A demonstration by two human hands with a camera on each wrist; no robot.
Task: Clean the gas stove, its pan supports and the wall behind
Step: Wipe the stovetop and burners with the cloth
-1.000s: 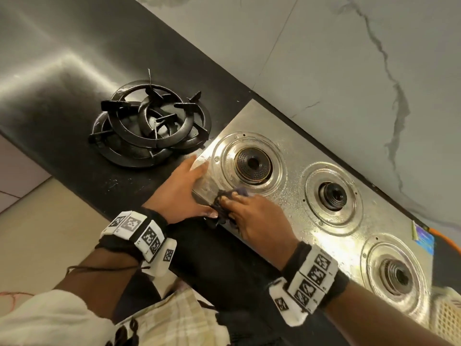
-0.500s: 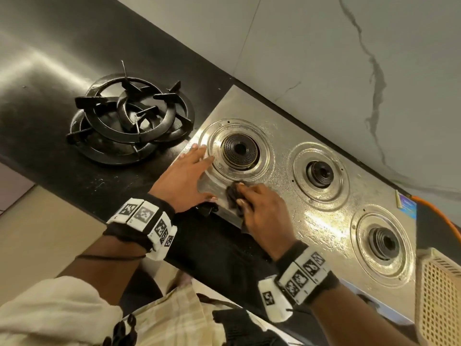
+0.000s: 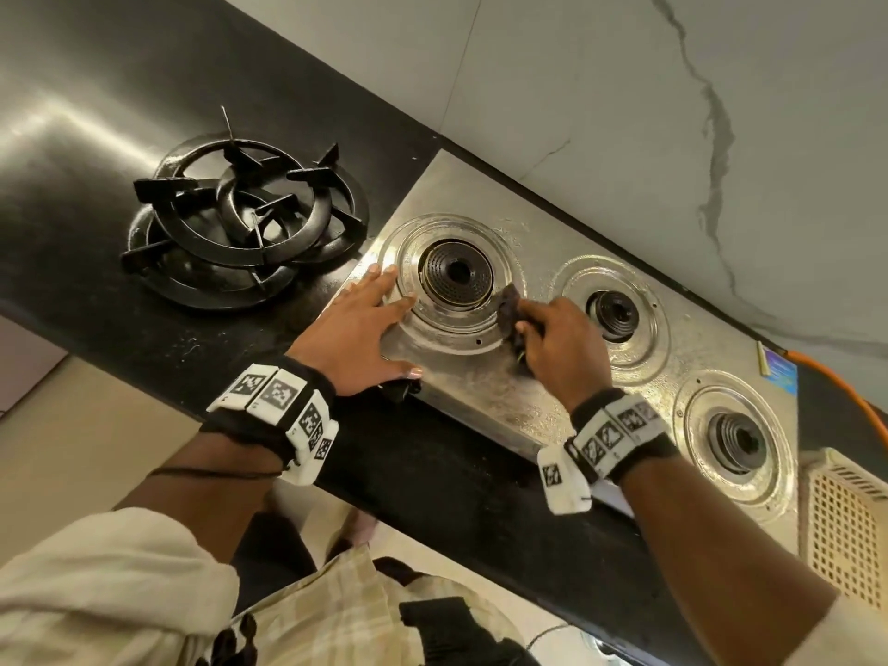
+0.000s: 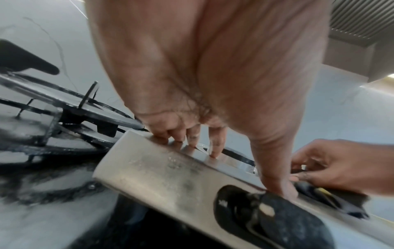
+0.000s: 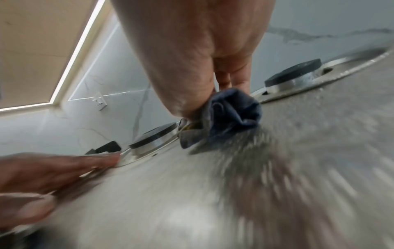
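The steel gas stove (image 3: 485, 382) lies on a black counter, its three burners bare. My left hand (image 3: 358, 329) rests flat on the stove's left corner, fingers straight, thumb at the front edge above a black knob (image 4: 275, 217). My right hand (image 3: 560, 346) grips a bunched dark cloth (image 3: 509, 307) (image 5: 230, 112) and presses it on the steel between the left burner (image 3: 456, 274) and the middle burner (image 3: 615, 314). The black pan supports (image 3: 240, 218) sit stacked on the counter to the left. The grey marble-look wall (image 3: 624, 113) rises behind.
The right burner (image 3: 735, 439) is near a cream perforated basket (image 3: 845, 526) at the right edge. An orange hose (image 3: 845, 391) runs behind the stove's right end. A wall socket (image 5: 99, 102) shows in the right wrist view.
My right hand has moved the cloth from the stove's front edge up and right, to the gap between the left and middle burners. The left hand stays on the corner.
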